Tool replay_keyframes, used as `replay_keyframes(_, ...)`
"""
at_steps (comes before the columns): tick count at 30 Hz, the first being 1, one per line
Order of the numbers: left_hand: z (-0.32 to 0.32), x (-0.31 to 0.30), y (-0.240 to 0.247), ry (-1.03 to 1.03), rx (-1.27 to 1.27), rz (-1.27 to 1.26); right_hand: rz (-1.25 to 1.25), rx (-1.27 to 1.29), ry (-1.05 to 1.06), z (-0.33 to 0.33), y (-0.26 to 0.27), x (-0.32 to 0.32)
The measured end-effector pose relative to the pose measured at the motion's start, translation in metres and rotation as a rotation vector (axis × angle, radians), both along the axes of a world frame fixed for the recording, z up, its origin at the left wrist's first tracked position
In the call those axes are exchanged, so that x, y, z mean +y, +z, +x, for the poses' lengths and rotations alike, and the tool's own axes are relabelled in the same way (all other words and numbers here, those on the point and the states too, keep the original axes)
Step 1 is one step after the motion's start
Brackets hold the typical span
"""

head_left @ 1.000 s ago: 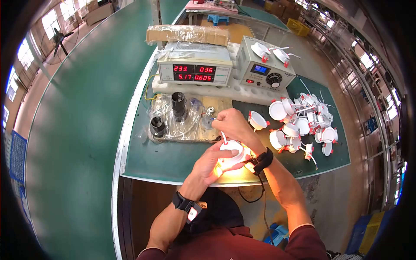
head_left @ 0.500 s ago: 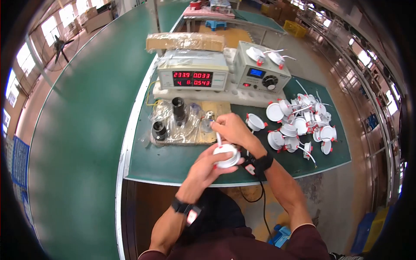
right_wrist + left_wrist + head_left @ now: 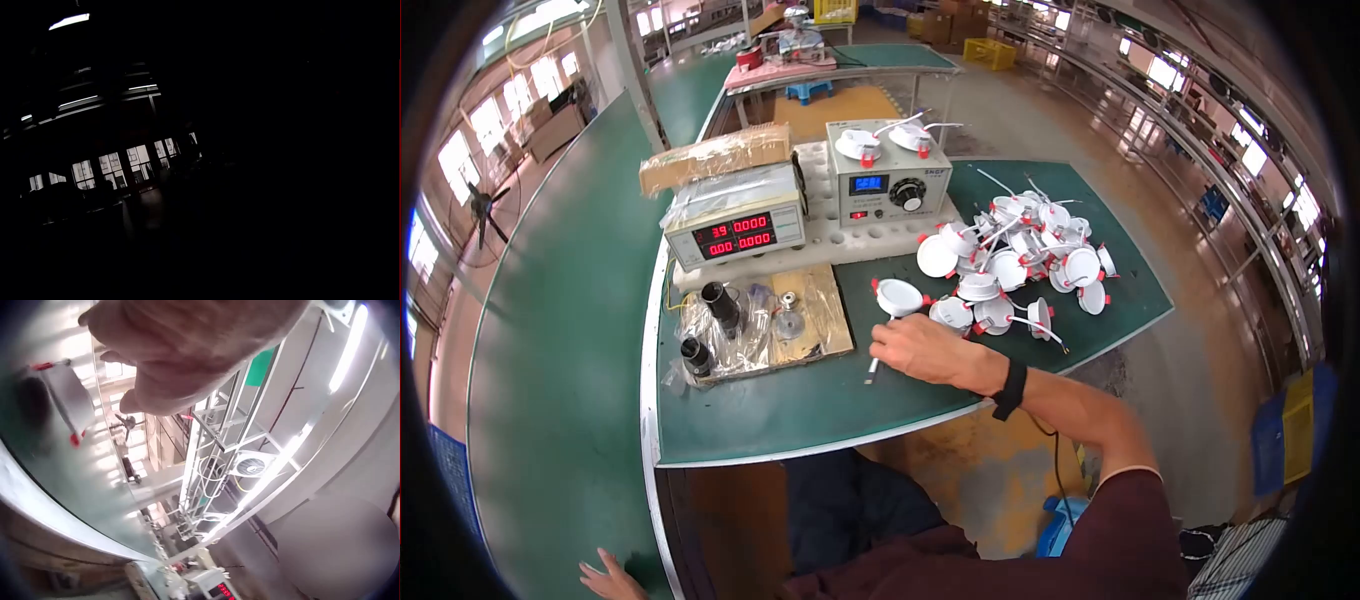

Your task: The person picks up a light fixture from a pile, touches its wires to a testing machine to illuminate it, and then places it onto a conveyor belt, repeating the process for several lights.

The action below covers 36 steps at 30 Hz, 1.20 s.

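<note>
Downlight [image 3: 898, 296], wire [image 3: 872, 371] in right fingers [image 3: 884, 350], two cylinders [image 3: 721, 305]

Red 3.9, 0.000, 0.00, 0.000 on mtr disp. [image 3: 738, 234]

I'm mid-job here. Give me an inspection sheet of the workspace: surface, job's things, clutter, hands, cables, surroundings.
Surface: green table; long green bench on the left.
Job's things: white lamp beyond the right hand; lamp pile to its right; second lamp on the bench; meter with red digits; dial box with two lamps on top.
Clutter: cardboard box atop the meter; plastic-covered board.
Left hand: at the bench, no grip visible.
Right hand: pinches the white lamp's wire.
Cables: black cable hanging below the right wrist.
Surroundings: fan, blue stool; right wrist view nearly black.
</note>
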<state>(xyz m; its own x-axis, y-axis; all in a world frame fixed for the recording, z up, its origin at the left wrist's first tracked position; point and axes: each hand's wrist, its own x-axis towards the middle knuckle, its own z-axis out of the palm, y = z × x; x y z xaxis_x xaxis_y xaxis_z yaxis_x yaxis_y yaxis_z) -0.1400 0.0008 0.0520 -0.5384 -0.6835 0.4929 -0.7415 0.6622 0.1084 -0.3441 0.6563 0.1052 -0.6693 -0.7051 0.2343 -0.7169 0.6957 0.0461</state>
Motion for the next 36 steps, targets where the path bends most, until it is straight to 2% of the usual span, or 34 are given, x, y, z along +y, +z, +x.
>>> replay_keyframes(3, -0.028, 0.055, 0.009, -0.203, 0.31, 0.023, 0.007, 0.022, 0.077, -0.011, -0.002, -0.014)
replay_keyframes(4, -0.038, 0.097, 0.026, -0.339, 0.404, 0.175, -0.018, 0.063, 0.096, -0.015, -0.004, -0.018)
replay_keyframes(5, -0.048, 0.145, 0.048, -0.472, 0.492, 0.32, -0.007, 0.073, 0.017, -0.013, -0.003, -0.022)
replay_keyframes(7, -0.065, 0.205, 0.077, -0.673, 0.455, 0.286, -0.007, 0.084, -0.105, -0.008, -0.002, -0.034)
replay_keyframes(8, -0.076, 0.232, 0.084, -0.802, 0.551, 0.542, -0.221, 0.115, -0.083, -0.007, 0.001, -0.037)
replay_keyframes(9, -0.087, 0.266, 0.098, -0.933, 0.656, 0.944, -0.462, 0.069, -0.109, 0.003, 0.016, -0.046)
replay_keyframes(10, -0.091, 0.287, 0.099, -0.963, 0.534, 1.076, -0.607, -0.053, -0.107, 0.012, 0.033, -0.055)
replay_keyframes(11, -0.1, 0.307, 0.107, -1.079, 0.474, 1.205, -0.747, -0.184, -0.119, 0.024, 0.048, -0.063)
replay_keyframes(12, -0.105, 0.324, 0.12, -1.083, 0.283, 1.349, -0.822, -0.313, -0.134, 0.036, 0.059, -0.071)
replay_keyframes(13, -0.117, 0.336, 0.113, -1.216, 0.295, 1.417, -0.896, -0.436, -0.157, 0.047, 0.07, -0.077)
replay_keyframes(14, -0.123, 0.351, 0.121, -1.254, 0.307, 1.591, -0.971, -0.554, -0.186, 0.055, 0.079, -0.081)
replay_keyframes(15, -0.128, 0.362, 0.129, -1.262, 0.309, 1.71, -0.978, -0.557, -0.17, 0.063, 0.084, -0.083)
replay_keyframes(17, -0.138, 0.373, 0.138, -1.329, 0.31, 1.772, -0.991, -0.568, -0.151, 0.076, 0.091, -0.086)
replay_keyframes(21, -0.143, 0.378, 0.141, -1.338, 0.29, 1.799, -0.913, -0.642, -0.228, 0.085, 0.094, -0.083)
replay_keyframes(23, -0.143, 0.379, 0.138, -1.292, 0.335, 1.824, -0.983, -0.656, -0.215, 0.082, 0.093, -0.089)
replay_keyframes(26, -0.143, 0.379, 0.122, -1.247, 0.392, 1.633, -0.99, -0.6, -0.27, 0.079, 0.086, -0.096)
replay_keyframes(27, -0.143, 0.375, 0.125, -1.214, 0.26, 1.472, -0.977, -0.576, -0.275, 0.077, 0.082, -0.1)
replay_keyframes(28, -0.143, 0.378, 0.114, -1.184, 0.292, 1.509, -0.966, -0.488, -0.311, 0.076, 0.074, -0.101)
replay_keyframes(29, -0.141, 0.379, 0.107, -1.12, 0.36, 1.725, -0.968, -0.431, -0.311, 0.077, 0.062, -0.103)
replay_keyframes(33, -0.137, 0.38, 0.082, -1.052, 0.541, 2.096, -1.148, -0.664, -0.451, 0.076, 0.047, -0.116)
replay_keyframes(35, -0.132, 0.376, 0.074, -0.97, 0.555, 1.955, -1.084, -0.624, -0.425, 0.072, 0.036, -0.122)
replay_keyframes(36, -0.129, 0.377, 0.072, -0.912, 0.622, 1.969, -1.028, -0.58, -0.403, 0.071, 0.036, -0.126)
